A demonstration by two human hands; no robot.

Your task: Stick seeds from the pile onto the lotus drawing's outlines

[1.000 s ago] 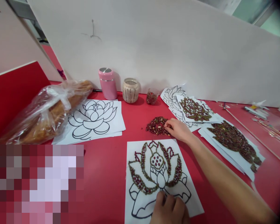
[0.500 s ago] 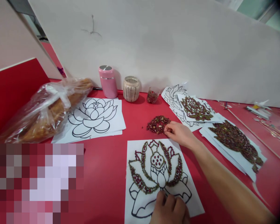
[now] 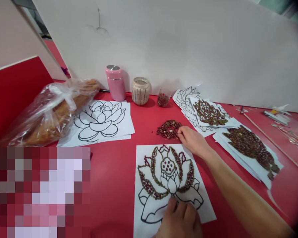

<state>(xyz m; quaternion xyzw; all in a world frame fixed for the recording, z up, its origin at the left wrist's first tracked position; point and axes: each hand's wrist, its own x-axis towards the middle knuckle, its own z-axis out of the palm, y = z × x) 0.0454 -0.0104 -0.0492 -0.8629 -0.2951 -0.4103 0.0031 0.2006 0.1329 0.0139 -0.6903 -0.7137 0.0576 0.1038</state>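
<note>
A white sheet with a lotus outline lies on the red table, some petals lined with red and green beans. Over its lower part rests my left hand, its fingers curled near the flower's centre; what they hold, if anything, is hidden. My right hand reaches in from the right, thumb and forefinger pinched at the right edge of a loose pile of red beans. Anything between those fingertips is too small to make out.
Lotus outline sheets and a plastic-wrapped brown bundle lie left. A pink bottle, a ceramic jar and a small cup of beans stand behind. Bean-covered sheets and a thin stick are right.
The view has shifted slightly, so the table items sit a little higher. My right hand remains at the pile's edge, its fingers moved slightly. My left hand stays on the sheet.
</note>
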